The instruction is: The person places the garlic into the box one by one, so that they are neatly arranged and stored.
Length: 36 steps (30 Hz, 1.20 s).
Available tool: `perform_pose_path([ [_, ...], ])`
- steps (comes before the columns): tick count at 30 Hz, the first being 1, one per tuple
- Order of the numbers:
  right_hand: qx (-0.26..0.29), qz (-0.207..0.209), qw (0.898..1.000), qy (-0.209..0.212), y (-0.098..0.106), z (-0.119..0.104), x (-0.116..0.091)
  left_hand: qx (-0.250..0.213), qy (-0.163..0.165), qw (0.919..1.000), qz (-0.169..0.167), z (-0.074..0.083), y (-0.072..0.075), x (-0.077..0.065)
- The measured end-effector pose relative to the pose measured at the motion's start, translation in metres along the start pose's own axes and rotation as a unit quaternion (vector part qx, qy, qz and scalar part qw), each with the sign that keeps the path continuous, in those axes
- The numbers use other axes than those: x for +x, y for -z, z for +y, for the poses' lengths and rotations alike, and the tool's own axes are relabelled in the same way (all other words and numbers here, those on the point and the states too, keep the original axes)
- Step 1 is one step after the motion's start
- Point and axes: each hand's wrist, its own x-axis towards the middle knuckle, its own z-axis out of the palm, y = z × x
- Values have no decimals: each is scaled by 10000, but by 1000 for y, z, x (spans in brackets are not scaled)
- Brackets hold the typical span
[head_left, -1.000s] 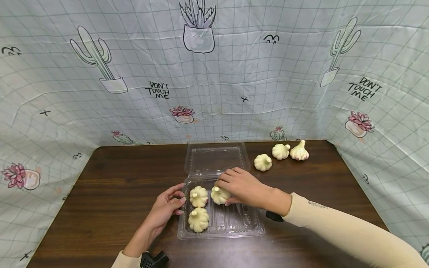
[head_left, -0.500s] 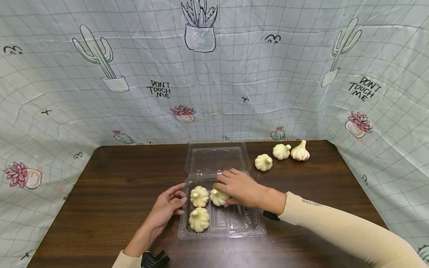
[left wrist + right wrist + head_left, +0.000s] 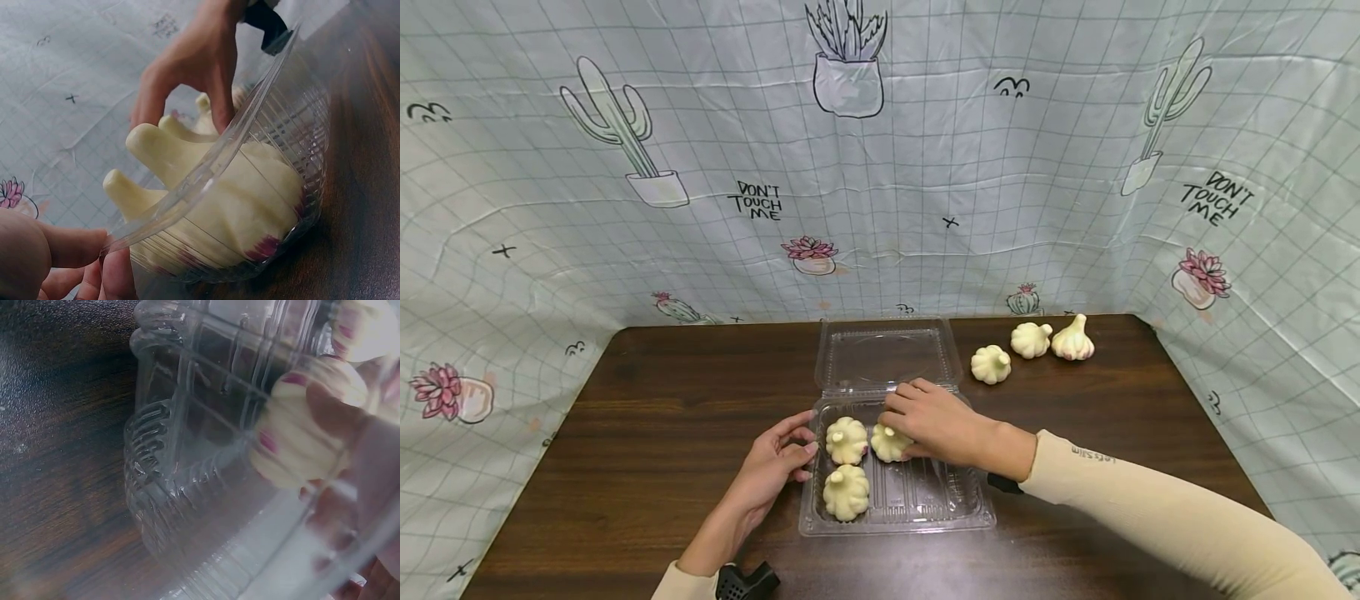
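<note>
A clear plastic clamshell container (image 3: 917, 527) lies with its lid (image 3: 883, 358) folded back. Inside, along the left side, sit two garlic bulbs, a rear one (image 3: 847, 440) and a front one (image 3: 846, 492). Beside the rear bulb is a third garlic bulb (image 3: 887, 443), which my right hand (image 3: 934, 423) grips from above and the right. In the right wrist view, thumb and fingers stand around this bulb (image 3: 294, 437), seen through the clear wall. My left hand (image 3: 772, 457) pinches the container's left rim (image 3: 181, 203) between thumb and fingers.
Three more garlic bulbs lie at the back right of the dark wooden table (image 3: 647, 467): a near one (image 3: 991, 364), a middle one (image 3: 1030, 340) and an upright one (image 3: 1073, 340). A cactus-print cloth (image 3: 880, 167) stands behind and at both sides.
My right hand has shifted very slightly left with the bulb, then stayed nearly still. The left hand keeps its place on the rim.
</note>
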Motion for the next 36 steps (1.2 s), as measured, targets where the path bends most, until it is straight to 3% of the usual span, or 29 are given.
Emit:
perform_pose_path([
  [18, 201, 238, 9989, -346, 6, 8, -10, -7, 17, 10000, 21, 0, 1, 1],
  [22, 533, 609, 9939, -748, 14, 21, -26, -11, 30, 10000, 17, 0, 1, 1],
  [28, 803, 1092, 9756, -1725, 18, 51, -62, -5, 8, 10000, 39, 0, -1, 0],
  [36, 604, 1069, 9625, -2418, -2, 76, -104, -2, -19, 10000, 3, 0, -4, -2],
])
